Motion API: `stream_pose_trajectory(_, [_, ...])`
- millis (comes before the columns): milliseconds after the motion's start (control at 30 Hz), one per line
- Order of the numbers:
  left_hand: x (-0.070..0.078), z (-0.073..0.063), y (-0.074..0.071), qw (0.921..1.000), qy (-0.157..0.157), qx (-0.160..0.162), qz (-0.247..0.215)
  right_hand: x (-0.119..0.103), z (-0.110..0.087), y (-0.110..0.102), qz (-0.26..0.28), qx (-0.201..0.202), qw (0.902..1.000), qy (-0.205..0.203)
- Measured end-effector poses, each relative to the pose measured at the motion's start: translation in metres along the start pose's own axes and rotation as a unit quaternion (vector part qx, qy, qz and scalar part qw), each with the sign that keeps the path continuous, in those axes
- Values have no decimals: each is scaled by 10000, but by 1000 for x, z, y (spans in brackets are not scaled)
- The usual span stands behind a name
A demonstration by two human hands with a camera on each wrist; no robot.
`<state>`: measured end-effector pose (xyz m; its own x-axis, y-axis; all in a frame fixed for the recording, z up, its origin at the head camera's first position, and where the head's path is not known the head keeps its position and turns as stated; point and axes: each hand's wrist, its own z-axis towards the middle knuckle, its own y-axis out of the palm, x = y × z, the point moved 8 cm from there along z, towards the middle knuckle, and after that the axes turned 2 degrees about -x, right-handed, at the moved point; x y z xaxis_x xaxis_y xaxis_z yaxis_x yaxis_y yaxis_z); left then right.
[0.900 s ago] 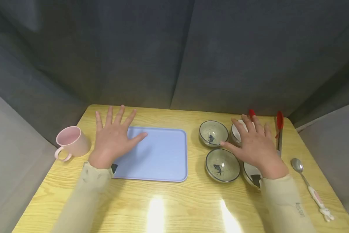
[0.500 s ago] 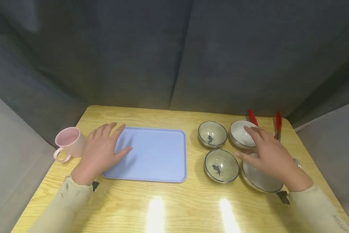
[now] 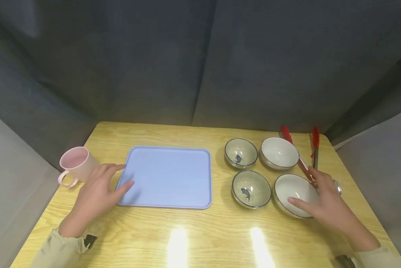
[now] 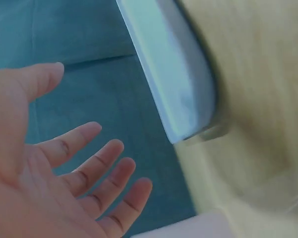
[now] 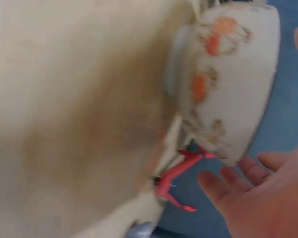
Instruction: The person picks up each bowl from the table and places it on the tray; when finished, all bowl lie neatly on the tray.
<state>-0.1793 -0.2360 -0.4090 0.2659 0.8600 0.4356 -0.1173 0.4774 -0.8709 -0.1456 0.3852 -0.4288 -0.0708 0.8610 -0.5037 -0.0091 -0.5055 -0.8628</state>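
My right hand (image 3: 332,208) is at the right side of the front white bowl (image 3: 289,191), thumb over its inside and fingers along its far right rim. In the right wrist view this bowl (image 5: 238,84) shows orange painted patterns outside, and the curled fingertips are right at its rim, the thumb well apart. My left hand (image 3: 94,191) hovers with spread, relaxed fingers by the left edge of the light blue tray (image 3: 166,178), holding nothing. The left wrist view shows its open palm beside the tray's corner (image 4: 184,94). Behind this hand is a pink mug (image 3: 81,163).
Two speckled bowls with a blue fish, one at the back (image 3: 242,147) and one in front (image 3: 252,180), stand left of the white ones. Another white bowl (image 3: 280,150) is behind. Red-tipped tongs (image 3: 285,134) and another red-tipped utensil (image 3: 315,137) lie at the back right. A spoon (image 3: 338,188) is partly hidden.
Both hands have come down and back toward the person. The left has moved off the tray to its left edge; the right has moved from above the bowls to the front white bowl.
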Motion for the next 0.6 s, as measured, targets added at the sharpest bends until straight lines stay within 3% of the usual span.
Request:
stream_pose_trajectory(133, [-16, -11, 4, 9984, -347, -307, -327, 13, -11, 6, 151, -9, 9993, 355])
stream_pose_trajectory(467, [-47, -32, 22, 9907, -687, -984, -644, 39, -37, 23, 1255, -508, 9880, 749])
stream_pose_trajectory(600, [-53, -36, 28, 9850, -810, -1266, -853, 46, -44, 27, 1281, -740, 9840, 994])
